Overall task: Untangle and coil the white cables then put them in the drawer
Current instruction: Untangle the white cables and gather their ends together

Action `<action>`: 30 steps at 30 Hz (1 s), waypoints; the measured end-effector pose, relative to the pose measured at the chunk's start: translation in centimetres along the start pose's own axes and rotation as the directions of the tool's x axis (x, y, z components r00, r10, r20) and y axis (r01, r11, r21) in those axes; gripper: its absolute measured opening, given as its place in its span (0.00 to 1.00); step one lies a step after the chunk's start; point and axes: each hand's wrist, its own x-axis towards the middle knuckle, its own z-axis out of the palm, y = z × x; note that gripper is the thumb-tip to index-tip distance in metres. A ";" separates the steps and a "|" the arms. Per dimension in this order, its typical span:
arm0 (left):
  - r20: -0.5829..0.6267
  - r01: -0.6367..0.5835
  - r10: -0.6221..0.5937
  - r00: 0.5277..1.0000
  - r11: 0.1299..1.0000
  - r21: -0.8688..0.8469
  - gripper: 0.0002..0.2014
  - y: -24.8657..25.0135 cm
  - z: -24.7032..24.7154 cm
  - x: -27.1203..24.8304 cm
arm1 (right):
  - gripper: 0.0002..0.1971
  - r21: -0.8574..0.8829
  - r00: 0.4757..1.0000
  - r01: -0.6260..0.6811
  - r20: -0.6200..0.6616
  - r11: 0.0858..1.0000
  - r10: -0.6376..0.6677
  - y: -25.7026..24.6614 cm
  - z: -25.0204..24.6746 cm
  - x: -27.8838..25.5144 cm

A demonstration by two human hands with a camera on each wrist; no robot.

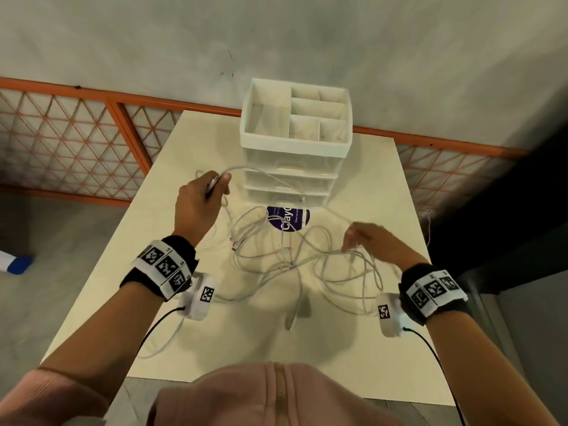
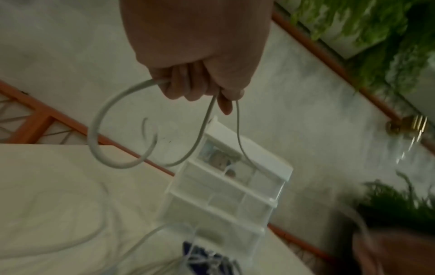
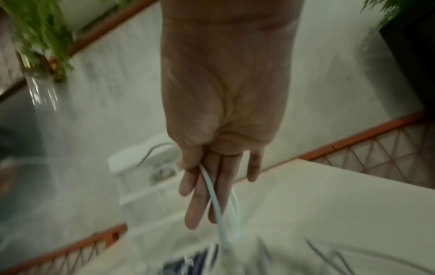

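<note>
white cables (image 1: 292,259) light, limp, snag-prone; likely best held near plug end. left hand (image 1: 196,207) grips one strand; right hand (image 1: 378,241) pinches another with nearly straight fingers.

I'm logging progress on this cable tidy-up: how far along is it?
Early. Done: nothing; no coil shows, and the drawer unit looks shut. In hand: the left hand grips a strand of the white cables lifted off the table; the right hand has strands running between its fingers. Left: untangling, coiling, stowing.
</note>
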 end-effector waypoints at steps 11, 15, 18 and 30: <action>0.245 0.007 -0.079 0.966 0.959 0.284 0.23 -3.4 -0.3 -2.6 | 0.11 -0.117 0.897 0.063 -0.428 0.991 -0.108 -3.5 -6.0 0.8; 0.254 0.073 -0.153 0.955 0.952 0.297 0.24 -3.1 -0.1 -2.7 | 0.09 -0.041 0.872 -0.181 -0.469 0.983 0.141 -0.7 -2.4 2.6; 0.255 0.094 -0.179 0.950 0.945 0.313 0.24 -2.9 0.5 -3.1 | 0.10 0.163 0.910 -0.274 -0.275 0.948 0.310 -1.2 1.1 2.5; 0.352 0.133 -0.170 0.921 0.983 0.127 0.12 -1.2 2.1 -4.4 | 0.04 -0.222 0.935 0.190 0.339 0.956 -0.107 -1.9 11.0 0.4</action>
